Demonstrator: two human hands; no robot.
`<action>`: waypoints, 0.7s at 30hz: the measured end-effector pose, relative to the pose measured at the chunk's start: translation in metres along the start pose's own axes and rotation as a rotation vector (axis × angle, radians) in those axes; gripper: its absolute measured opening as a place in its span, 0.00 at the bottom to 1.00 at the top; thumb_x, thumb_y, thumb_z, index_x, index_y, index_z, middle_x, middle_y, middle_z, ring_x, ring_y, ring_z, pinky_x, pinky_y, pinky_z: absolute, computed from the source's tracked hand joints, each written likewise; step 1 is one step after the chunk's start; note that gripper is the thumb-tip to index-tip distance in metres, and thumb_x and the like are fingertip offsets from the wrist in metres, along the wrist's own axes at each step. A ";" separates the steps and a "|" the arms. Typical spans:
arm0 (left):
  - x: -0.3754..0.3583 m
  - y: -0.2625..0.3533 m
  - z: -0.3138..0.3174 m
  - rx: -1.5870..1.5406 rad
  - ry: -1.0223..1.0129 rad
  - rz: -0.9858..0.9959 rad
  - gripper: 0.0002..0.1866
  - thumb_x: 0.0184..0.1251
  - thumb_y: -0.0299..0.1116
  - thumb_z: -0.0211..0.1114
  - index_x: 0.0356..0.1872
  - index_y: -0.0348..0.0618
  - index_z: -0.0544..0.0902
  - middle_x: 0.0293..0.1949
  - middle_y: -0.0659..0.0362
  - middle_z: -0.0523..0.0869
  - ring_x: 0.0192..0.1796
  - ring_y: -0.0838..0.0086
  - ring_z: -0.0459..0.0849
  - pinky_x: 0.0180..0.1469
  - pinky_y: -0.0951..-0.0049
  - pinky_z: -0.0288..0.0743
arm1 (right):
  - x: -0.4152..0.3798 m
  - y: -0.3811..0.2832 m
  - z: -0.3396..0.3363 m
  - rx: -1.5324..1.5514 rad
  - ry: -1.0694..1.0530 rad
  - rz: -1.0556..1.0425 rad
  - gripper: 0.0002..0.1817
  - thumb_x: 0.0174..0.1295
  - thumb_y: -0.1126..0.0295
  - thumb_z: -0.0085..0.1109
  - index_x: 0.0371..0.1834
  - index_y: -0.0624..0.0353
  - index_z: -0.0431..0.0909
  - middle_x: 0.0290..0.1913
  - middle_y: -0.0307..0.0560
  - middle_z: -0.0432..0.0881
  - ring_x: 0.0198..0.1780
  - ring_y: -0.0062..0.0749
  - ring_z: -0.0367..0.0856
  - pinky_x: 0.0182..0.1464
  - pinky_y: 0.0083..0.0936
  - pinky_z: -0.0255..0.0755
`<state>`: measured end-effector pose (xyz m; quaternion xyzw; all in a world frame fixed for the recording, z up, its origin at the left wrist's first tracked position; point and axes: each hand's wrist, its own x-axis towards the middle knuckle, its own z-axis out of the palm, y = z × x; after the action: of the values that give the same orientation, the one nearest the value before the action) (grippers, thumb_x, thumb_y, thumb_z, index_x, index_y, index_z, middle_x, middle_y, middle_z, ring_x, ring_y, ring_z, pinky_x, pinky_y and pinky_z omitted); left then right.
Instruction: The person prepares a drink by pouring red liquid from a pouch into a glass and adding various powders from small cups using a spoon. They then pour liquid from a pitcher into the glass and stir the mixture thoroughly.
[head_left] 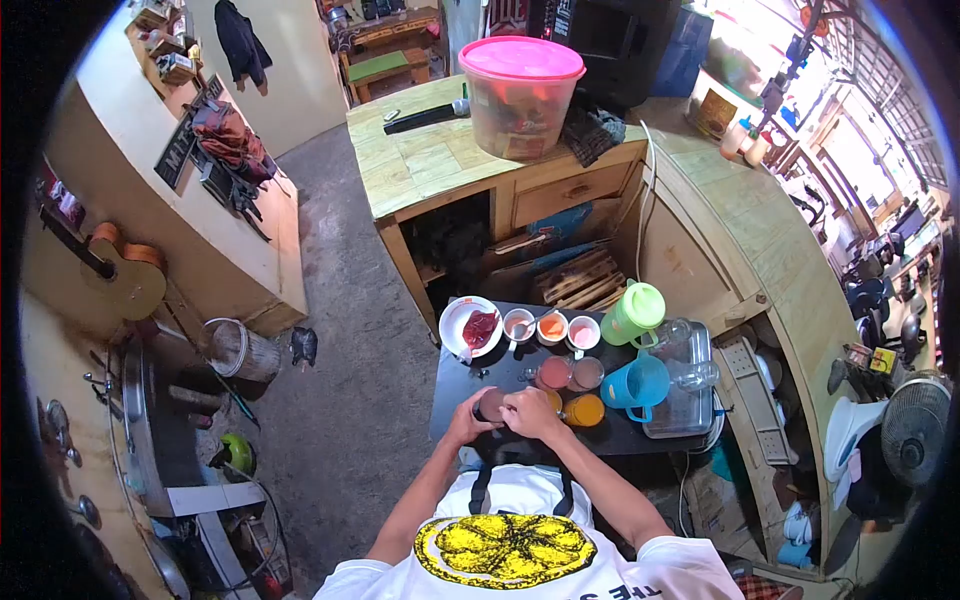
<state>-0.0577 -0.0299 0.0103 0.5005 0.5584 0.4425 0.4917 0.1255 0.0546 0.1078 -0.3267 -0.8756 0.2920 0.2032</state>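
Observation:
My left hand (467, 418) is wrapped round a glass of brownish drink (490, 404) at the near edge of a small black table (455, 375). My right hand (532, 413) is closed at the right side of that glass's rim; anything in its fingers is too small to tell. Just right of it stand glasses of orange drink (584, 410), one partly hidden by the hand. Behind them are a glass of reddish drink (554, 373) and another glass of brownish drink (587, 374).
A white plate with a dark red packet (481, 329) and several white cups (552, 327) line the table's back. At right stand a green pitcher (634, 312), a blue pitcher (634, 385) and a clear tray (680, 425) with glasses. A wooden counter (400, 180) bears a pink-lidded tub (520, 100).

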 end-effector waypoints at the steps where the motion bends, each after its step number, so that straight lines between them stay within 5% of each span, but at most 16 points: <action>1: 0.000 -0.002 0.001 0.000 0.002 0.007 0.46 0.41 0.31 0.87 0.68 0.42 0.76 0.61 0.57 0.84 0.63 0.72 0.81 0.68 0.67 0.72 | 0.002 -0.002 0.000 -0.007 0.082 -0.029 0.10 0.55 0.66 0.64 0.21 0.60 0.83 0.24 0.54 0.84 0.29 0.49 0.83 0.41 0.43 0.72; 8: -0.001 0.005 -0.001 0.021 -0.015 0.006 0.45 0.43 0.30 0.86 0.68 0.42 0.75 0.61 0.57 0.84 0.62 0.73 0.80 0.68 0.67 0.71 | 0.002 -0.008 -0.014 -0.232 -0.072 -0.026 0.10 0.56 0.65 0.64 0.22 0.59 0.83 0.25 0.54 0.85 0.30 0.47 0.84 0.41 0.43 0.69; 14: -0.002 0.006 -0.001 0.019 -0.013 -0.025 0.46 0.43 0.29 0.85 0.69 0.42 0.75 0.62 0.57 0.83 0.63 0.73 0.80 0.68 0.67 0.72 | 0.003 -0.003 0.002 -0.096 0.166 -0.094 0.10 0.54 0.65 0.64 0.22 0.60 0.83 0.25 0.55 0.85 0.29 0.51 0.83 0.42 0.45 0.69; 20: -0.002 0.012 -0.001 0.048 -0.009 -0.012 0.46 0.42 0.29 0.86 0.69 0.42 0.75 0.61 0.56 0.83 0.63 0.72 0.79 0.69 0.66 0.71 | 0.004 -0.005 -0.004 -0.112 -0.232 -0.044 0.10 0.56 0.66 0.64 0.22 0.60 0.83 0.27 0.55 0.85 0.31 0.50 0.84 0.43 0.45 0.68; 21: -0.003 0.012 -0.001 0.024 -0.010 -0.017 0.46 0.42 0.29 0.86 0.69 0.42 0.75 0.61 0.56 0.83 0.63 0.72 0.79 0.69 0.66 0.71 | 0.003 -0.006 -0.003 -0.085 -0.136 -0.052 0.10 0.55 0.66 0.64 0.22 0.60 0.83 0.26 0.56 0.85 0.31 0.51 0.84 0.44 0.46 0.68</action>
<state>-0.0567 -0.0319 0.0226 0.5040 0.5654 0.4291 0.4921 0.1218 0.0542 0.1143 -0.2918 -0.9072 0.2705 0.1368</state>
